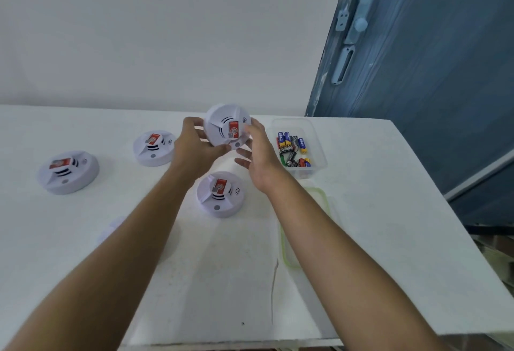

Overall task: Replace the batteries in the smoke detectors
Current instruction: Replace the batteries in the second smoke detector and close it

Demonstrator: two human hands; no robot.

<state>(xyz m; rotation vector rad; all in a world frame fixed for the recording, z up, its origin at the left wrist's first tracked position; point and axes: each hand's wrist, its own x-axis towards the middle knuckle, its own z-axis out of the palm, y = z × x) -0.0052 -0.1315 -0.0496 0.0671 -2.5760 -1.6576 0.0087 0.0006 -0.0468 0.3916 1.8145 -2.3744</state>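
I hold a white round smoke detector with a red label tilted up above the table. My left hand grips its left edge, thumb under the rim. My right hand touches its right side with fingers spread and fairly straight. Three more white detectors lie on the table: one near the front, one behind my left hand, one at far left. A clear plastic tub to the right holds several AA batteries.
A clear lid with a green rim lies on the white table under my right forearm. A faint round white part rests left of my left forearm. A blue door stands at the back right.
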